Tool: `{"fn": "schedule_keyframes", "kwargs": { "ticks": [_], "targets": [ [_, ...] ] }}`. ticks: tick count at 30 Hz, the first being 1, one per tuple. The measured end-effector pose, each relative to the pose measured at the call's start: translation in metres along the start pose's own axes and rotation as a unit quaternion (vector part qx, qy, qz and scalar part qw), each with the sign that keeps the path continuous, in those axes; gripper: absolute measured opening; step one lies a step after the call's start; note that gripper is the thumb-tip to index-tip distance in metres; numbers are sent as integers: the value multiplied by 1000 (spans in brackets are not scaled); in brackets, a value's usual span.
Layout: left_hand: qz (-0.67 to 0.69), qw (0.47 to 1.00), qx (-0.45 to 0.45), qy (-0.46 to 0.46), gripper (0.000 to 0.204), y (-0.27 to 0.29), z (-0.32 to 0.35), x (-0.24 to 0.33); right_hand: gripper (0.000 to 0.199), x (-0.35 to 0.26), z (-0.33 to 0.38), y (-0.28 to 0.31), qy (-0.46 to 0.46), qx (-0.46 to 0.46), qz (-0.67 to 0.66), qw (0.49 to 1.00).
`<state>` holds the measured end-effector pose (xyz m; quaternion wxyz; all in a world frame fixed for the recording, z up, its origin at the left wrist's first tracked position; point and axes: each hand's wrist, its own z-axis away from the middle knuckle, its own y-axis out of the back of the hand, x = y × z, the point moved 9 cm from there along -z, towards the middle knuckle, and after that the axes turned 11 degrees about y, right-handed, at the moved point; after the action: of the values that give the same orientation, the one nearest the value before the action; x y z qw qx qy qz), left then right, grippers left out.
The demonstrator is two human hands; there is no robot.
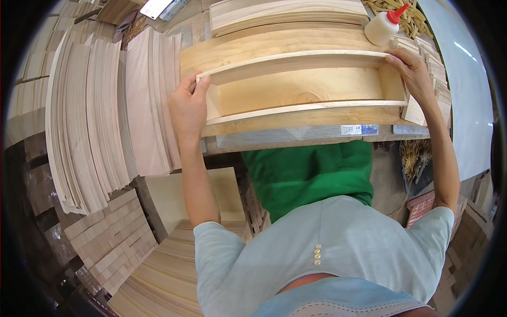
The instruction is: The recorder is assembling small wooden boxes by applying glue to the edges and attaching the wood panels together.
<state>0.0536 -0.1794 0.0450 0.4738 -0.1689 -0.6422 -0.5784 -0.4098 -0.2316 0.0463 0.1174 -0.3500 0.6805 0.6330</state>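
A long, shallow wooden frame [306, 106] of thin pale boards lies on a wooden board [264, 42] on the workbench in front of me. My left hand [190, 103] grips its left end, with the thumb over the far left corner. At the far right corner, my right hand [412, 71] holds the other end, fingers wrapped round the outside and thumb on top. Whether the frame has its own bottom or shows the board beneath, I cannot tell. A white glue bottle [379, 30] with a red cap stands just beyond my right hand.
Tall stacks of thin wooden panels [87, 116] stand at the left. More long boards [285, 13] are piled at the back. Small wooden pieces [430, 74] lie right of the frame, beside a pale sheet [465, 90]. Wooden blocks [111, 238] are stacked low at left.
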Motion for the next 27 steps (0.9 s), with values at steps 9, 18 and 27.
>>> {"fn": "schedule_keyframes", "kwargs": {
  "ticks": [9, 18, 27],
  "targets": [
    [-48, 996, -74, -4, 54, -5, 14, 16, 45, -6, 1, 0, 4, -57, 33, 998],
    [-316, 892, -237, -220, 112, -42, 47, 65, 99, -80, 20, -19, 220, -173, 163, 946],
    [-327, 892, -141, -277, 99, -35, 72, 96, 104, -74, 22, -20, 223, -178, 190, 940]
  ]
}}
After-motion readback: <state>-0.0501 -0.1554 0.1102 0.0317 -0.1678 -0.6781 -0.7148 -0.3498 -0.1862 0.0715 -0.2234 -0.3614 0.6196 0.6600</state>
